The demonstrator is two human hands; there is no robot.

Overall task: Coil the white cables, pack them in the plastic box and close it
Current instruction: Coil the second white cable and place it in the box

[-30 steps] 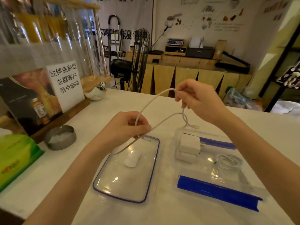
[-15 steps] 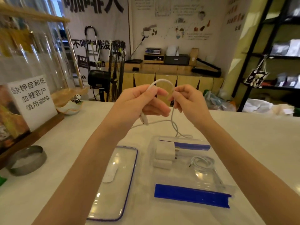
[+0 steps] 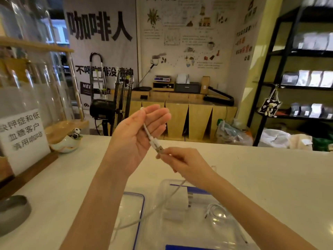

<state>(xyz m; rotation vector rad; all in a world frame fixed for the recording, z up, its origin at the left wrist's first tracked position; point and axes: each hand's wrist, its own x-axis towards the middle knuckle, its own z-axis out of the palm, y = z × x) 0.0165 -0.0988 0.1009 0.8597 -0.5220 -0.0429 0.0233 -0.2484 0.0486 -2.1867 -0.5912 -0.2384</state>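
I hold one white cable [image 3: 147, 131] in the air above the counter. It runs over the fingers and down the upturned palm of my left hand [image 3: 137, 139], whose fingers are stretched out. My right hand [image 3: 182, 162], just below and to the right, pinches the cable at its USB plug [image 3: 159, 150]. The rest of the cable hangs down over the clear plastic box [image 3: 163, 184] with blue clips. Inside the box lie white charger blocks [image 3: 177, 202] and a second coiled white cable [image 3: 216, 212]. The clear lid [image 3: 139, 213] with a blue rim lies to the left of the box.
On the white counter at the left stand a round metal tin [image 3: 12, 212], a printed sign [image 3: 23, 136] on a wooden base and a small bowl with a panda figure [image 3: 65, 141]. A large glass vessel [image 3: 27, 78] rises behind the sign.
The view has tilted upward. My left hand has turned palm up with its fingers stretched out. My right hand has dropped below it and slid to the plug end.
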